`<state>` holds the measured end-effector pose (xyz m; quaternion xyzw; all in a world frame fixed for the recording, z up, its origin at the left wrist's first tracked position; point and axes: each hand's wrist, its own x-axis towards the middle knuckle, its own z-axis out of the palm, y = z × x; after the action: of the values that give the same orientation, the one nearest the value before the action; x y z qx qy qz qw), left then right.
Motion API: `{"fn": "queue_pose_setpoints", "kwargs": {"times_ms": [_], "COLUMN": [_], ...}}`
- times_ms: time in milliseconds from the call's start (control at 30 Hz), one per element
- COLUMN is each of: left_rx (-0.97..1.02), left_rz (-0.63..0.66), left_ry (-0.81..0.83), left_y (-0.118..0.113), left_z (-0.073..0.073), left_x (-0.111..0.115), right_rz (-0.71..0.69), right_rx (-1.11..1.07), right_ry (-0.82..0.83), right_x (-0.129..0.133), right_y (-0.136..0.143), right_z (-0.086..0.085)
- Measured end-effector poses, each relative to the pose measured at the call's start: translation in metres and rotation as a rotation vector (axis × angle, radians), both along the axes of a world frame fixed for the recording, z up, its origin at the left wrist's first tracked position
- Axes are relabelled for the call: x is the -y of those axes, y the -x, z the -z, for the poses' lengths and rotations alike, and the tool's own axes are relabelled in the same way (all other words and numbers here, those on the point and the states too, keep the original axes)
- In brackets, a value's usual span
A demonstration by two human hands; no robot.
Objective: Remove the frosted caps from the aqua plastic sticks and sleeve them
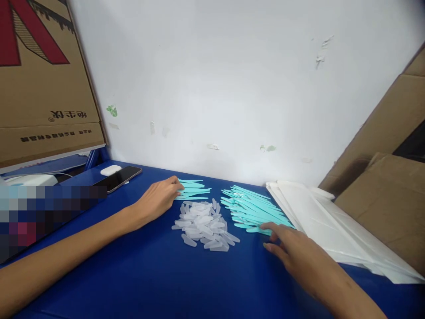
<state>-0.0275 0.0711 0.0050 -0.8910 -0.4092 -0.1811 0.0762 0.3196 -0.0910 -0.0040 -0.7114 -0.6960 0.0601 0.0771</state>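
Two groups of flat, tapered turquoise plastic sticks lie on a blue table (212,288). At the left ends of the smaller group of sticks (195,191), my left hand (159,197) has its fingers curled in and closed on a stick; the fingertips are partly hidden. My right hand (288,246) is at the near edge of the larger pile of sticks (254,206). Its index finger touches the nearest stick, while the thumb stays apart below, so the hand is open. Between the hands sits a heap of small translucent white plastic caps or sleeves (202,226).
White flat packets or sheets (305,217) are stacked at the right, beside cardboard (385,208). A phone (117,178) and a white case (110,170) lie at the back left, under a large cardboard box (46,97). A white wall (215,88) bounds the table's back.
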Motion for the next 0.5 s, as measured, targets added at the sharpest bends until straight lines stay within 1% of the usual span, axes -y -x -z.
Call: {"fn": "queue_pose_setpoints", "kwargs": {"times_ms": [133, 233, 300, 367, 433, 500], "left_rx": [-0.028, -0.030, -0.022, 0.004, 0.045, 0.077], "left_rz": [-0.026, -0.031, -0.005, 0.095, 0.266, 0.430], "left_ry": [0.041, 0.043, 0.025, -0.010, -0.036, -0.024], "left_y": [-0.002, -0.004, -0.007, -0.011, -0.016, -0.022], "left_z": [0.002, 0.002, 0.001, -0.001, -0.004, -0.007], "left_x": [0.004, 0.007, 0.012, 0.020, 0.032, 0.049], "right_rz": [-0.013, 0.009, 0.020, 0.026, 0.022, 0.005], "right_rx": [0.005, 0.005, 0.012, 0.009, -0.009, -0.039], "right_ry": [0.000, -0.014, -0.008, 0.035, 0.089, 0.120], "right_x": [-0.001, 0.000, 0.001, 0.000, -0.002, -0.004], "right_y": [0.006, 0.006, 0.004, 0.002, 0.001, 0.000], "right_z": [-0.001, -0.002, -0.002, -0.002, -0.002, -0.001]}}
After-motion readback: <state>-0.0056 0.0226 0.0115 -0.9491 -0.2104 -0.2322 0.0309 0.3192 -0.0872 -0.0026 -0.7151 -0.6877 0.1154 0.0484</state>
